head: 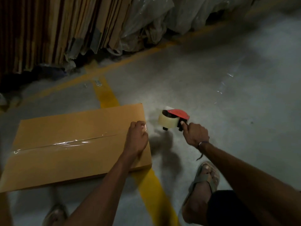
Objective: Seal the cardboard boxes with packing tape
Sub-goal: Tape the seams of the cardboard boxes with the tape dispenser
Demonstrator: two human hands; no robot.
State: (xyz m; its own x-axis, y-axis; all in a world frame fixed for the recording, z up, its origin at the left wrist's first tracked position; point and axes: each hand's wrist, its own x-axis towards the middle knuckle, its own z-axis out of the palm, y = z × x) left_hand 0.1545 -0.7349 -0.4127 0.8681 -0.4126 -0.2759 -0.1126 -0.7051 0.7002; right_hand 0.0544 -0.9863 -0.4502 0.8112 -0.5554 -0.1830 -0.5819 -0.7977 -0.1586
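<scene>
A flat cardboard box lies on the grey floor, near left, across a yellow floor line. A strip of clear tape runs along its centre seam to the right edge. There the left hand rests, fingers curled over the tape end, seemingly pressing it down. Just right of the box, off the cardboard, the right hand grips the handle of a red tape dispenser. The strip looks laid; next likely comes smoothing the end over the edge.
</scene>
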